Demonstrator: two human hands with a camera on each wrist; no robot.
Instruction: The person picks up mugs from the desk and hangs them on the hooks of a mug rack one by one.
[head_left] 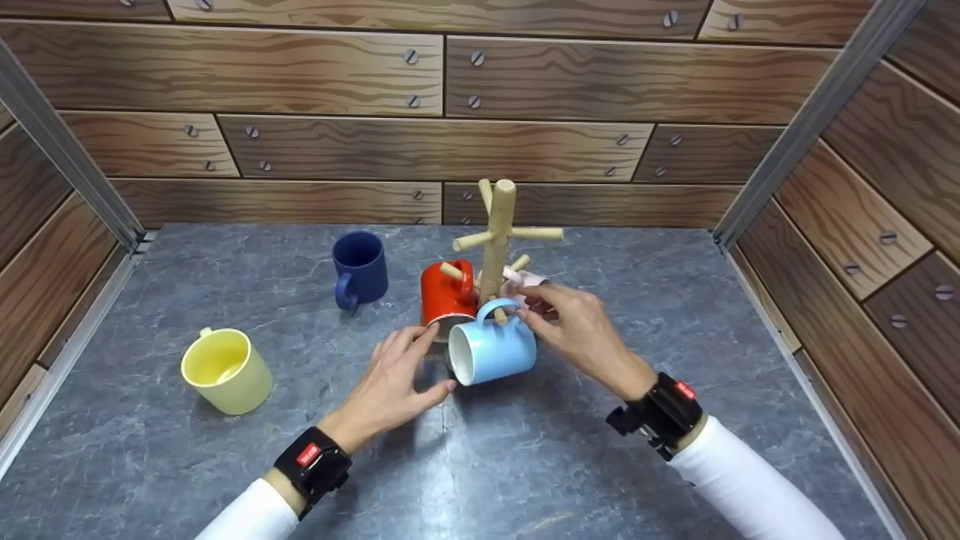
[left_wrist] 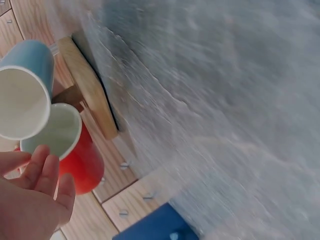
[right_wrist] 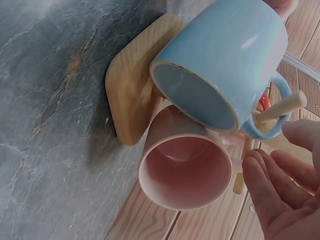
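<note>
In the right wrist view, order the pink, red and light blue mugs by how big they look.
1. Light blue mug
2. Pink mug
3. Red mug, mostly hidden

Hands unclenched: the left (head_left: 391, 382) with fingers (left_wrist: 49, 175) extended, the right (head_left: 579, 326) slightly curled.

In head view, the right hand (head_left: 581, 322) partly hides the pink mug (head_left: 531, 278); left wrist view cuts off the navy mug (left_wrist: 156, 224).
</note>
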